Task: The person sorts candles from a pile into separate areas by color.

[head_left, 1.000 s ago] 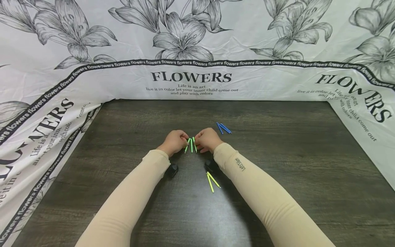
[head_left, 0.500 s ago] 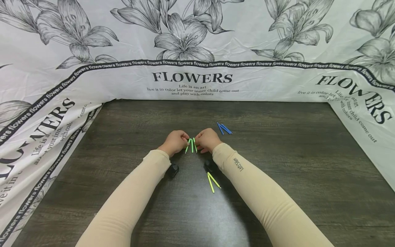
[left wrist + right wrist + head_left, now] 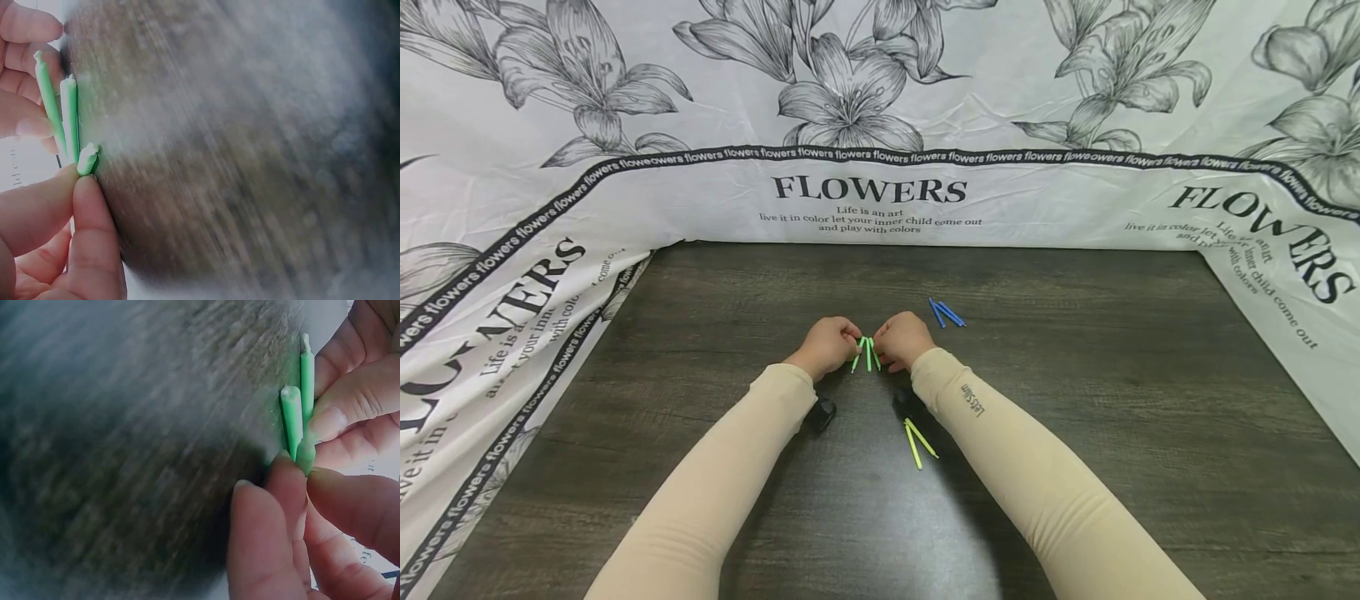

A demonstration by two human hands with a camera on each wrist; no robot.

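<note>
Three thin green candles stand fanned between the two hands in the head view, the middle candle [image 3: 868, 354] on the tabletop. My left hand [image 3: 830, 343] pinches the left green candle [image 3: 87, 160] between thumb and finger, its short wick end showing in the left wrist view. My right hand [image 3: 905, 340] pinches the right green candle [image 3: 305, 455]; the fingers hide much of it. In the left wrist view the middle green candle [image 3: 70, 119] lies close beside the right one, their far ends hidden behind the left fingertips.
Blue candles [image 3: 950, 313] lie on the dark wood-grain table [image 3: 1112, 375] beyond the right hand. Two yellow candles [image 3: 914, 443] lie nearer, beside the right forearm. A white flower-printed cloth [image 3: 715, 204] borders the table at the back and sides.
Both hands keep their hold on the green candles and hardly move. The whole head view shifts very slightly; the blue and yellow candles stay put.
</note>
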